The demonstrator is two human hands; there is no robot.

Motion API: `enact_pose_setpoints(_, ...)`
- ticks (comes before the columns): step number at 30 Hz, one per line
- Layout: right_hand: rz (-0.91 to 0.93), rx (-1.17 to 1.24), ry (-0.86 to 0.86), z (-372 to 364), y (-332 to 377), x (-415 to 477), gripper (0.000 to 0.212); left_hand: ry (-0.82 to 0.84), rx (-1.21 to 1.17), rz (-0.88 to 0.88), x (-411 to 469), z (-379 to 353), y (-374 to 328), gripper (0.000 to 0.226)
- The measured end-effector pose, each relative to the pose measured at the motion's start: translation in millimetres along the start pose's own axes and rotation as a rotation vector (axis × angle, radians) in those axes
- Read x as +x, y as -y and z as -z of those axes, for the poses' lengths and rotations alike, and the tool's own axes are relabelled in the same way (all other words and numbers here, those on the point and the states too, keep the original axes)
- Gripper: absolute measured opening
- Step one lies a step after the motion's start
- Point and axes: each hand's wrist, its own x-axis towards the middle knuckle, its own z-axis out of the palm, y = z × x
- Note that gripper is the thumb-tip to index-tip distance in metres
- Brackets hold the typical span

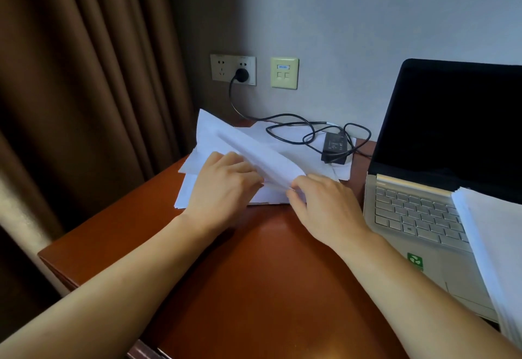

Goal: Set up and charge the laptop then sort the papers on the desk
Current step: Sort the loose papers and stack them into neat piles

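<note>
A loose heap of white papers [217, 138] lies at the back left of the brown desk [254, 274]. My left hand [223, 186] and my right hand [322, 203] both pinch the near edge of a lifted, curled bundle of sheets [262, 158]. An open laptop [423, 211] with a dark screen stands at the right. Its black charger brick [334, 145] rests on the papers, and the plug [241, 75] sits in the wall socket [233, 69]. A second neat stack of papers [497, 240] covers the laptop's right side.
Brown curtains [84, 90] hang at the left, close to the desk's left edge. A cream network wall plate [284, 73] is beside the socket. The black cable [296, 130] loops over the papers toward the laptop.
</note>
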Motion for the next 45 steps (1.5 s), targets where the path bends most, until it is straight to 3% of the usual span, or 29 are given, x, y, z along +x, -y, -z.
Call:
enact_pose_setpoints(4,-0.041,-0.062,0.087,-1.0,1.1,0.4,0.023,-0.178,0.037,-0.005,2.6,3.4,-4.3,0.010)
enact_pose_setpoints(8,-0.188,-0.163,0.012,0.7,-5.1,3.0,0.026,-0.244,-0.024,-0.123,4.9,10.1,-10.2,0.004)
enact_pose_setpoints(11,-0.274,-0.139,-0.012,2.1,-6.6,4.1,0.029,0.019,-0.190,-0.159,1.1,5.5,-10.3,0.023)
enact_pose_setpoints(15,-0.306,-0.098,-0.084,1.0,-7.6,4.9,0.034,0.532,-0.177,0.156,0.3,2.6,-3.1,0.039)
enact_pose_setpoints(18,-0.298,-0.089,-0.104,0.2,-8.3,4.1,0.036,0.624,-0.119,0.200,4.1,4.1,-4.6,0.047)
enact_pose_setpoints(23,-0.270,0.011,-0.193,-1.9,-9.9,3.2,0.043,0.641,0.005,0.244,7.7,3.8,-5.2,0.028)
enact_pose_setpoints(28,-0.277,0.177,-0.399,6.3,-13.2,3.2,0.052,0.542,-0.047,0.366,12.9,6.9,-0.7,0.030)
enact_pose_setpoints(34,-0.396,0.351,-0.565,19.2,-28.9,11.3,0.052,0.309,-0.366,0.737,18.1,15.2,11.2,0.026)
enact_pose_setpoints(40,-0.415,0.459,-0.592,20.9,-37.1,16.8,0.043,0.139,-0.619,0.879,41.1,37.2,13.1,0.033)
enact_pose_setpoints(45,-0.414,0.609,-0.457,29.8,-36.7,20.8,0.018,0.077,-1.031,0.785,72.9,65.2,-10.1,0.030)
